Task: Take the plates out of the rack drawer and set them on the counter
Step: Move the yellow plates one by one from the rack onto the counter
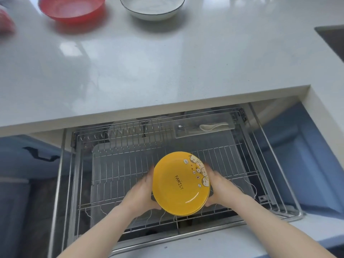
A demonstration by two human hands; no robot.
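Two bare forearms enter from the lower edge and converge on a stack of yellow plates held above the pulled-out rack drawer. The left hand presses against the left edge of the stack, fingers partly hidden behind it; the right hand presses against the right edge, its fingertips blurred. Each grip is closed on the stack, which is clamped between the two palms. The top plate faces the camera, tilted, and bears the printed word "FAMILY" and a row of small cartoon figures along its upper right rim. At least two plate edges show along the lower right; the exact count cannot be told.

The drawer is a wire basket with rows of upright prongs over a grey drip tray. The stack is clear of the wire floor, above the middle of the drawer. At the back right of the drawer a clear cutlery box holds a white ceramic spoon. At the back left, dim round dishes stand among the prongs, too shadowed to identify.

Above the drawer lies the pale glossy desk. Near its far edge stand a red bowl at left and a white bowl with a dark rim at centre, well apart. A dark sink corner shows at the right edge.
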